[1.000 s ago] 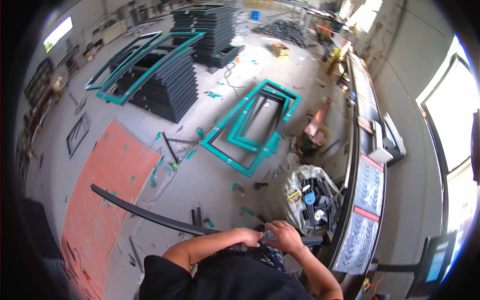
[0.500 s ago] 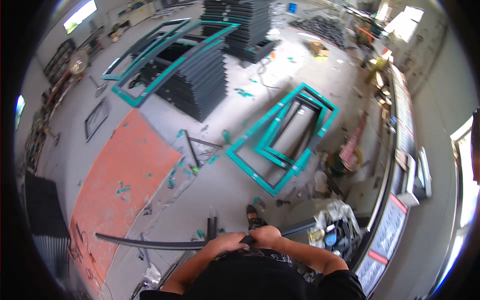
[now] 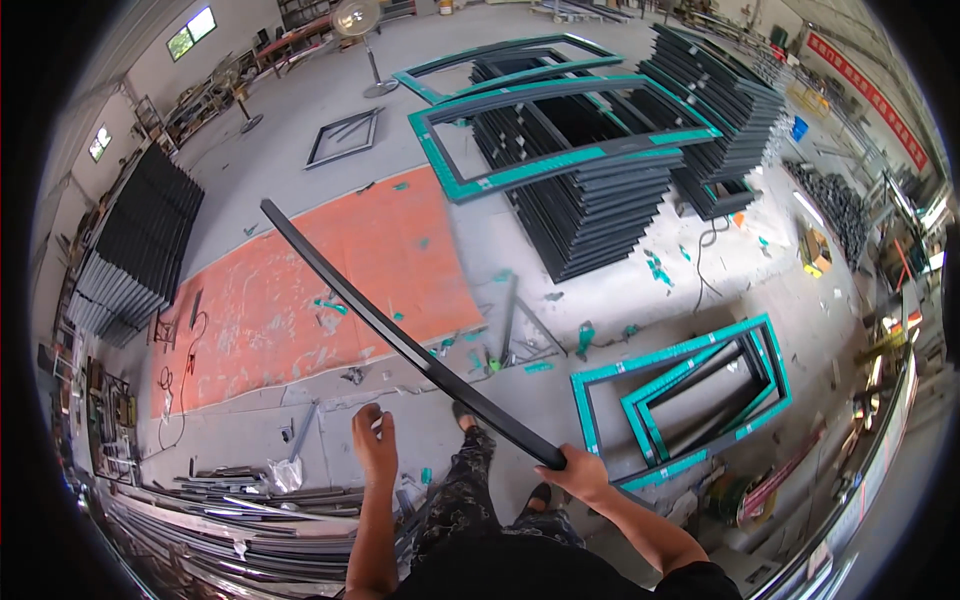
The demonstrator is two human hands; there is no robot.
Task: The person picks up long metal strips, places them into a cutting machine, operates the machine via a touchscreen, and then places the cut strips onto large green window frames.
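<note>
I have my right hand (image 3: 580, 474) clamped around a long dark bar (image 3: 420, 358), which slants leftward across my view of the orange sheet (image 3: 340, 260); my left hand (image 3: 375, 442) hangs apart, loosely curled.

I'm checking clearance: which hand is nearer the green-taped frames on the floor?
Right. The right hand, holding a dark bar, is just left of the frames; the left hand is much farther left.

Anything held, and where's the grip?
The long dark bar, gripped by the right hand at the near, lower part of its visible length. Whether that's its very end is unclear. Left hand looks empty.
</note>
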